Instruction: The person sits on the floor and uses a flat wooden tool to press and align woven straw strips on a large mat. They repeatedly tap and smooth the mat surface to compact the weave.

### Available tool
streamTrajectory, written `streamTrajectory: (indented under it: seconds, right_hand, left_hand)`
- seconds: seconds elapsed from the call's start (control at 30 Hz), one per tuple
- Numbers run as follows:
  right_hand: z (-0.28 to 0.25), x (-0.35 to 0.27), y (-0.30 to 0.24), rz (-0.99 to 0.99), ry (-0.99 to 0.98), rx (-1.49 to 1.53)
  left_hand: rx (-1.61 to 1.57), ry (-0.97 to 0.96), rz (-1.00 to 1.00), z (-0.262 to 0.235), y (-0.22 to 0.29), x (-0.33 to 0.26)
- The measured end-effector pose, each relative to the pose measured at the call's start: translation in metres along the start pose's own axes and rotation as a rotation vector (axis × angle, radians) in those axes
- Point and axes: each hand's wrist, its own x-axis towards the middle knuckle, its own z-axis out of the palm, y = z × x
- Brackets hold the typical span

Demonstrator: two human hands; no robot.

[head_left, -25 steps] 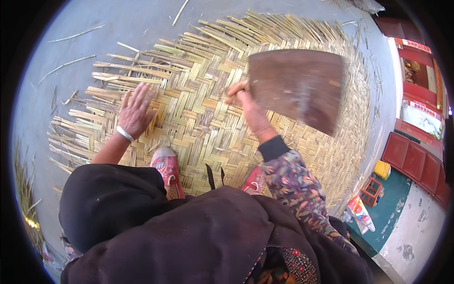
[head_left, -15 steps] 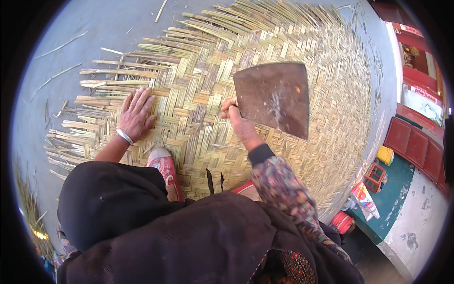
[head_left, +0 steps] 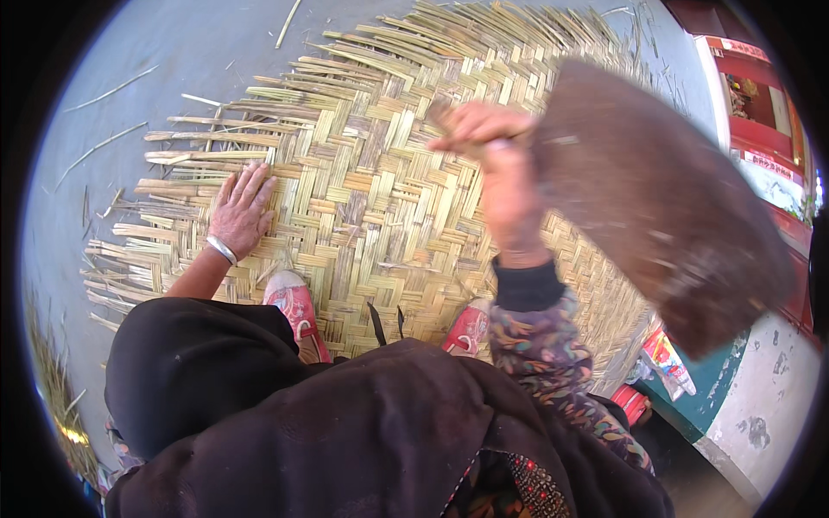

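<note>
A wide woven mat of flat bamboo strips (head_left: 389, 173) lies on the grey floor, its loose strip ends sticking out at the left and top. My left hand (head_left: 240, 211) presses flat on the weave near the left edge, a silver bangle on its wrist. My right hand (head_left: 496, 164) is raised above the mat, gripping the handle of a broad, rusty brown cleaver (head_left: 656, 207) whose blade fills the right of the view. My red shoes (head_left: 294, 302) (head_left: 468, 328) stand on the mat's near edge.
Stray bamboo slivers (head_left: 112, 86) lie on the grey floor at the upper left. A red cabinet (head_left: 760, 112) and coloured packets (head_left: 669, 363) sit at the right, beyond the mat. My dark clothing fills the bottom of the picture.
My right hand has lifted the cleaver up from the mat toward the camera, so the blade looks far larger. My left hand stays flat on the weave.
</note>
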Motion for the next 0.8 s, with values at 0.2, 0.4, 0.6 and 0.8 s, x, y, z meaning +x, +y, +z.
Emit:
streamTrajectory:
  seconds: [0.2,0.4,0.6,0.8]
  right_hand:
    - [0.023,-0.092,0.107,0.780,0.280,0.059]
    - [0.003,-0.045,0.057,0.387,0.159,-0.123]
    - [0.010,-0.034,0.030,0.112,0.038,-0.074]
    - [0.020,-0.102,0.133,0.495,0.101,-0.373]
  left_hand:
    - [0.012,0.001,0.010,0.003,0.000,-0.005]
    - [0.031,0.006,-0.027,0.005,-0.002,-0.004]
    - [0.028,0.054,0.001,0.008,-0.003,0.001]
    - [0.039,0.032,0.011,0.010,-0.005,0.001]
